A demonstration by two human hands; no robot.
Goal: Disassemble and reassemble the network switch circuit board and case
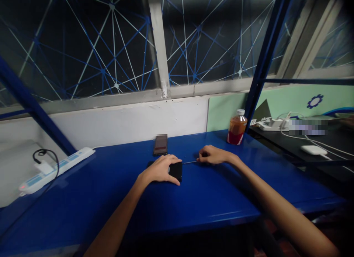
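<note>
A flat black rectangular device (177, 171) lies on the blue table. My left hand (160, 167) is spread over it, with the thumb and fingers closed around its edges. My right hand (211, 154) is closed in a pinch just right of the device. From those fingers a thin metal-shafted tool (190, 162) points left, its tip close to the device's right edge. Whether the tip touches I cannot tell, and the tool's handle is hidden in the hand. Behind the device a phone (160, 145) lies with its screen up. Tiny specks lie near the phone.
A white power strip (66, 165) with a plugged-in charger and black cable stands at the left. At the back right is a bottle of orange-brown drink (237, 128). Blue metal posts rise at both sides. A black table (287, 142) with white cables adjoins on the right.
</note>
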